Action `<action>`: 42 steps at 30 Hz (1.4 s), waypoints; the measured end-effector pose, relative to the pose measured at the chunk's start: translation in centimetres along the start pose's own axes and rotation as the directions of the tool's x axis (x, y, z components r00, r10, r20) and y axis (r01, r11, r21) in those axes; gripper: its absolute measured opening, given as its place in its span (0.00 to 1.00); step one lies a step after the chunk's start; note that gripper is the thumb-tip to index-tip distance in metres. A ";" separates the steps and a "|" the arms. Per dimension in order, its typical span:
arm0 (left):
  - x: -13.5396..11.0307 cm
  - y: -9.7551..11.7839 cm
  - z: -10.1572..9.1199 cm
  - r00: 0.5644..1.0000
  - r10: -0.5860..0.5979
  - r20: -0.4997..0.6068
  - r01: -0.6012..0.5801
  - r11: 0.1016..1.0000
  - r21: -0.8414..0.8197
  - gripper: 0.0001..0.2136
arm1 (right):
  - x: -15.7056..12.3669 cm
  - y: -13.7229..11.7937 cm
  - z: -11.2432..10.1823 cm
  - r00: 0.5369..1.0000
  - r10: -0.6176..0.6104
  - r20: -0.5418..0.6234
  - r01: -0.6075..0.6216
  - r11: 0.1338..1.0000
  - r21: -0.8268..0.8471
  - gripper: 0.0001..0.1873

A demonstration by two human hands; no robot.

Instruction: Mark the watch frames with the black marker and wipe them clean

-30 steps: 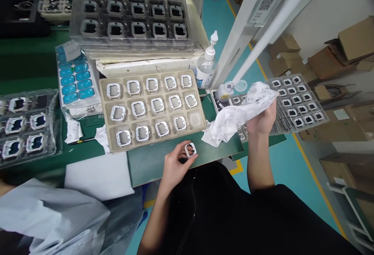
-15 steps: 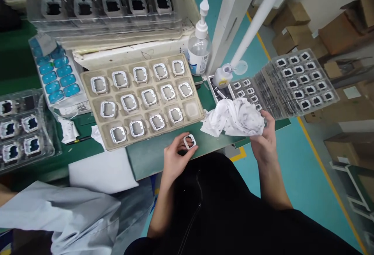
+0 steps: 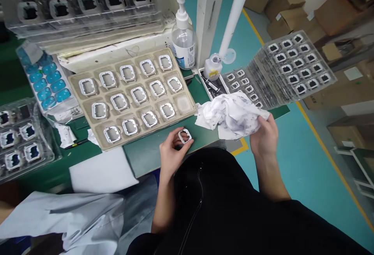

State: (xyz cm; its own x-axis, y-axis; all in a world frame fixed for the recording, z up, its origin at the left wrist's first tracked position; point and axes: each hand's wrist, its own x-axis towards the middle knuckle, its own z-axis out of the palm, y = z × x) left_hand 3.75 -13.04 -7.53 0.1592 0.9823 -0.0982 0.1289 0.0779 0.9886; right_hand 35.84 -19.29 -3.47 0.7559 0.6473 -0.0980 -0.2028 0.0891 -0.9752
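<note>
My left hand point(image 3: 170, 153) pinches a small white square frame point(image 3: 184, 135) just above the green bench's front edge. My right hand point(image 3: 264, 135) grips a crumpled white cloth point(image 3: 230, 113) marked with dark smudges, at the bench's right corner. Right behind the left hand lies a beige pulp tray point(image 3: 132, 94) with several white frames in its pockets; its near right pocket point(image 3: 182, 103) has no frame.
A pump bottle point(image 3: 183, 37) and a small white bottle point(image 3: 212, 68) stand behind the cloth. Clear trays of dark-centred frames point(image 3: 295, 62) jut off the bench at right. More clear trays point(image 3: 78, 2) sit at the back and at the left point(image 3: 17, 134). Blue blister pack point(image 3: 43, 80). Grey sleeve point(image 3: 67, 216) lower left.
My right hand has lowered the cloth from in front of the trays down to the bench corner. The left hand keeps the same frame in its pinch.
</note>
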 end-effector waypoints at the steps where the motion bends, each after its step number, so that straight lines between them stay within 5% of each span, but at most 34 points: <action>1: 0.0 -0.1 0.0 1.000 0.001 -0.002 -0.001 1.000 0.000 0.27 | 0.1 -0.1 -0.2 1.000 -0.029 -0.003 0.029 1.000 0.009 0.16; 11: 0.3 -0.6 -0.5 1.000 0.017 0.004 -0.017 0.999 0.029 0.28 | -2.8 1.2 0.8 0.974 0.187 0.130 -0.208 0.964 0.167 0.23; 15: 0.4 -0.9 -0.7 1.000 0.022 0.014 -0.022 0.999 0.024 0.28 | -4.7 1.9 3.8 0.964 -0.017 0.264 -0.016 0.992 0.122 0.21; 17: 0.5 -1.0 -0.7 1.000 0.023 0.016 -0.024 0.999 0.026 0.28 | -5.2 2.5 5.8 0.897 -0.248 0.366 0.301 0.949 -0.096 0.17; 20: 0.5 -1.1 -0.8 1.000 0.029 0.007 -0.029 0.999 0.040 0.29 | -5.3 3.5 8.0 0.688 -0.488 0.537 0.708 0.615 -0.347 0.07; 22: 0.5 -1.1 -0.7 0.999 0.031 -0.005 -0.031 0.998 0.051 0.30 | -5.0 4.1 8.5 0.594 -0.544 0.592 0.797 0.496 -0.344 0.05; 26: 0.4 -1.3 -0.3 0.998 0.043 -0.046 -0.040 0.998 0.050 0.30 | -4.0 5.0 6.9 0.512 -0.642 0.571 0.859 0.395 -0.327 0.08; 31: 0.8 -1.5 0.3 0.991 0.033 -0.130 -0.030 0.999 0.024 0.32 | -2.5 6.0 4.7 0.506 -0.665 0.550 0.860 0.343 -0.377 0.08; 42: 1.1 -1.2 0.4 0.975 -0.008 -0.224 0.001 0.999 -0.033 0.39 | -1.4 10.1 4.4 0.490 -0.603 0.629 0.871 0.323 -0.369 0.11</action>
State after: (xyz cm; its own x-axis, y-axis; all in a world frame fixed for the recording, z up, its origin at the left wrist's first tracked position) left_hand 4.16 -12.09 -8.87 -0.0649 0.9948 -0.0785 0.0970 0.0845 0.9917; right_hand 29.98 -15.98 -12.28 0.1015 0.7398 0.6651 0.8229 0.3133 -0.4740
